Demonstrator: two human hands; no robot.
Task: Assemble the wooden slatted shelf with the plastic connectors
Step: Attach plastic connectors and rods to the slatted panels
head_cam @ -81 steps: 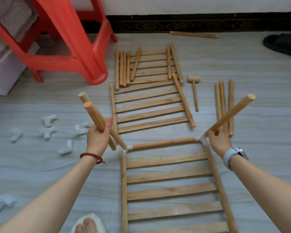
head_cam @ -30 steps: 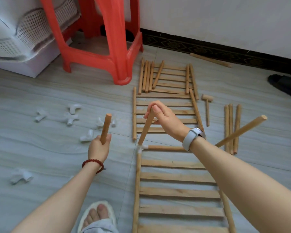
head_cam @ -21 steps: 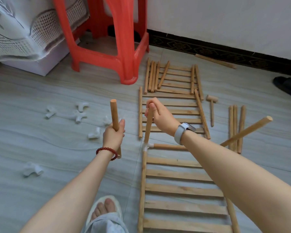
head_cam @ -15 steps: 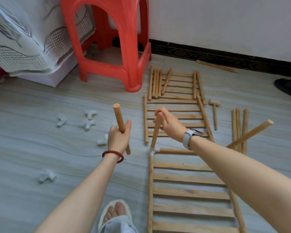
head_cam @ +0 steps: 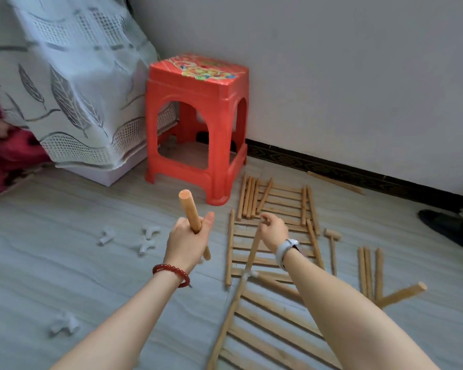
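Higher now, left hand (head_cam: pixel 187 243) round dowel (head_cam: pixel 191 215); right hand (head_cam: pixel 273 230) atop upright post (head_cam: pixel 253 253).

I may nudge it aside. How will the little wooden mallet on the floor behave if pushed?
The wooden mallet looks small and light, so it should slide easily on the smooth floor. Its round handle may roll slightly, but the crosswise head probably stops it.

Grey tiled floor (head_cam: pixel 51 263) here, and on it a red stool (head_cam: pixel 198 124) by the wall, white connectors (head_cam: pixel 145 240) scattered left, a slatted panel (head_cam: pixel 273 231) with loose dowels (head_cam: pixel 247 197) across it, a small mallet (head_cam: pixel 332 244), three more dowels (head_cam: pixel 369 271) right, and the near panel (head_cam: pixel 265 324).
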